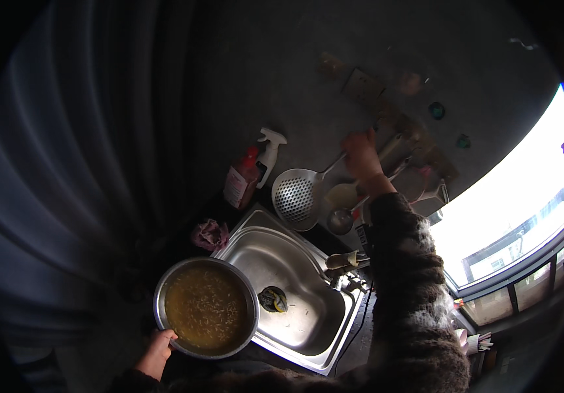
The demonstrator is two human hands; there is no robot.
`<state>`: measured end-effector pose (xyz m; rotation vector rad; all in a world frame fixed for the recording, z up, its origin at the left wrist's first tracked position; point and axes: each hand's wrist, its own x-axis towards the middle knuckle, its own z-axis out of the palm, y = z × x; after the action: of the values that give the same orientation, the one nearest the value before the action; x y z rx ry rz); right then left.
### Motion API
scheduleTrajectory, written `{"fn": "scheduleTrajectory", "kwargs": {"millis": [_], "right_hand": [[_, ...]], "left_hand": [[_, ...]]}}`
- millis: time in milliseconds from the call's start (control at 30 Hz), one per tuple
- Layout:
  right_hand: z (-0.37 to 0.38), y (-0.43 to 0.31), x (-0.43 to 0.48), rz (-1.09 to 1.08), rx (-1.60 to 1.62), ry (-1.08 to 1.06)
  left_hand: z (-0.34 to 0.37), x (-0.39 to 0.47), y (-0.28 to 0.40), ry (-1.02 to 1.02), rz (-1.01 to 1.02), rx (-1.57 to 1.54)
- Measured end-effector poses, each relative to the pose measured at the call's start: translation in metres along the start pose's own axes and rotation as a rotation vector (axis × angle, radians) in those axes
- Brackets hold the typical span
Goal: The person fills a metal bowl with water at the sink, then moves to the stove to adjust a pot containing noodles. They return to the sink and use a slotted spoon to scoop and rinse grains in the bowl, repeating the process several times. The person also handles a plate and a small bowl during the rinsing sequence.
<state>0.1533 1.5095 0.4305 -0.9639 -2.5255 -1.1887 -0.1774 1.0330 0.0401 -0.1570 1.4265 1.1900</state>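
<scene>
My left hand [156, 351] grips the rim of a round metal basin [206, 307] at the lower left. Cloudy yellowish-brown liquid with many small pale pieces fills the basin, which overlaps the left edge of a stainless steel sink [301, 324]. My right hand [362, 154] is raised at the wall behind the sink, its fingers closed around the upper handle of a large perforated metal skimmer [296, 199]. The skimmer's bowl hangs downward. Beside it a metal ladle [340, 221] and other utensils hang on the wall.
A spray bottle [270, 154] and a red-capped bottle [241, 182] stand behind the sink, near a crumpled purplish cloth [210, 235]. The faucet [345, 282] is at the sink's right edge. Dark scraps lie at the drain [272, 299]. A bright window [508, 226] is at right.
</scene>
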Motion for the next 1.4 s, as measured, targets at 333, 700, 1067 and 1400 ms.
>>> {"fn": "scheduleTrajectory", "kwargs": {"millis": [333, 700, 1067, 1400], "right_hand": [[-0.032, 0.054, 0.01, 0.106, 0.833, 0.027], [-0.184, -0.028, -0.036, 0.109, 0.295, -0.075], [-0.164, -0.24, -0.303, 1.155, 1.309, -0.872], [-0.135, -0.3, -0.388, 1.328, 1.437, -0.928]], "left_hand": [[-0.001, 0.011, -0.004, -0.006, -0.022, 0.005], [-0.004, 0.032, -0.014, -0.051, 0.07, 0.011], [0.019, -0.025, 0.035, -0.143, -0.037, 0.158], [0.05, -0.059, 0.072, -0.157, -0.03, 0.322]]}}
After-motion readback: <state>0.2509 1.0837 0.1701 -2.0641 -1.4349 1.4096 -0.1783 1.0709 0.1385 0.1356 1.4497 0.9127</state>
